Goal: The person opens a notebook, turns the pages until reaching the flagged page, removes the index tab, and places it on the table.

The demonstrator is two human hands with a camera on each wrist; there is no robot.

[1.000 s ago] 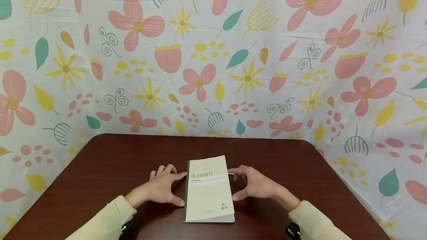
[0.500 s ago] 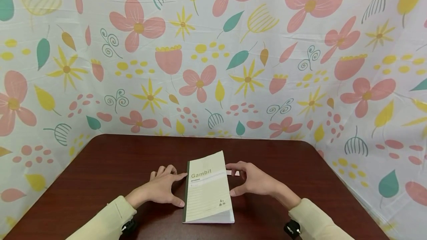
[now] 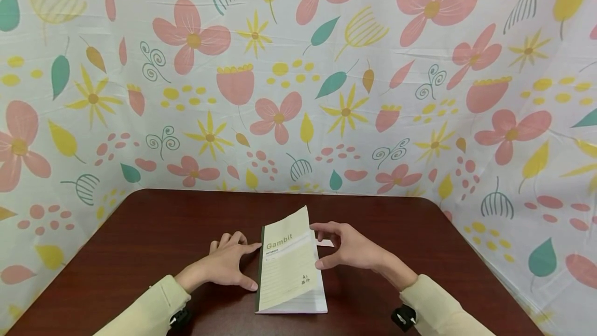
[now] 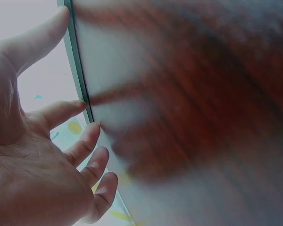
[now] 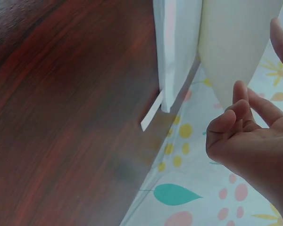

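On the table lies a notebook (image 3: 305,302), marked "Gambit" on its cream cover (image 3: 284,268). The cover's free right edge is raised, baring white pages. My left hand (image 3: 221,263) has thumb and index fingertip against the dark green spine (image 4: 77,70), spread wide. At the raised edge, my right hand (image 3: 356,248) touches the cover with index finger and thumb well apart; its other fingers bend loosely. In the right wrist view the cover (image 5: 236,42) stands away from the page block (image 5: 181,47). A white paper slip (image 3: 325,243) sticks out at the notebook's right side.
The dark reddish-brown table (image 3: 186,211) has rounded far corners. A white cloth with flowers and leaves (image 3: 298,77) hangs behind it and along both sides. Dark wrist-worn devices show at the left cuff (image 3: 179,318) and the right cuff (image 3: 403,318).
The cover's free edge has risen and swung left, showing more of the pages. My right hand has moved up and left with it, uncovering the paper slip. My left hand stays put.
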